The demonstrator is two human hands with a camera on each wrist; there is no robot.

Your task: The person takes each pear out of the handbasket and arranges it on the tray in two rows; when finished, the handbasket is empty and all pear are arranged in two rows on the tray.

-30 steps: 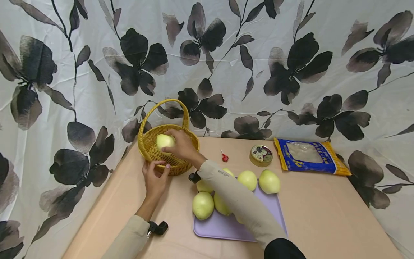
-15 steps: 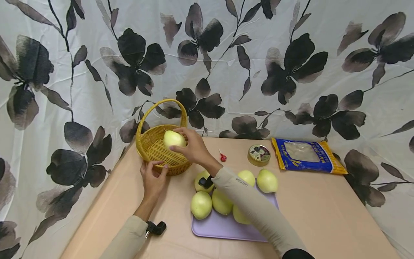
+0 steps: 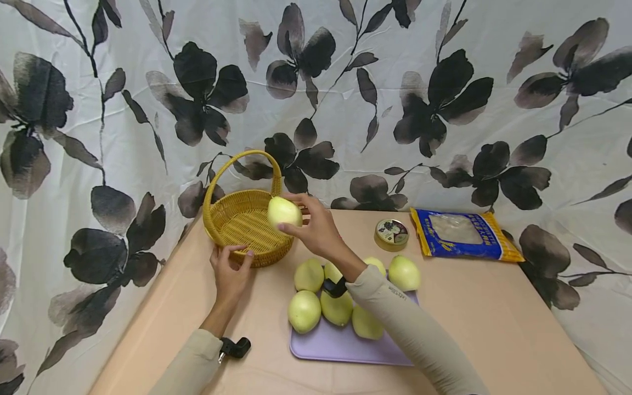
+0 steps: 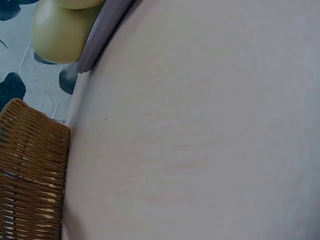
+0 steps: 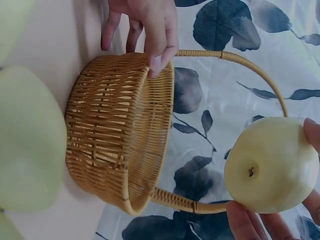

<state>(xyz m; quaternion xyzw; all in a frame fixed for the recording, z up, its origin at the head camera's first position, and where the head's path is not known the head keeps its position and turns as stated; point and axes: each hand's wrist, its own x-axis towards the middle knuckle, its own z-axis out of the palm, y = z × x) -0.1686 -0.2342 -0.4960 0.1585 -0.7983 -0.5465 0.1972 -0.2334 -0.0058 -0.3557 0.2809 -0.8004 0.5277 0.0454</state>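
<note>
Over the right side of the yellow wicker basket [image 3: 269, 257], my right hand [image 3: 318, 230] holds a pale green pear [image 3: 284, 214] between thumb and fingers. The right wrist view shows this pear [image 5: 272, 165] from its blossom end, with fingertips [image 5: 242, 220] against it. My left hand [image 3: 231, 277] pinches the near rim of the basket; in the right wrist view one digit of the left hand [image 5: 155, 30] laps over the rim. The basket stands upright with its tall handle raised, and its woven bottom shows. The left wrist view catches only the outer wall of the basket [image 4: 32, 175].
A lilac tray [image 3: 340, 351] with several pears [image 3: 304, 311] lies right of the basket, partly under my right forearm. Behind it stand a round tin [image 3: 391, 235] and a blue and yellow packet [image 3: 464, 235]. A floral cloth [image 3: 375, 109] hangs behind the table.
My right hand has drawn the pear from inside the basket to the right, over the rim. It now hides the small red lollipop. The left hand stays at the rim.
</note>
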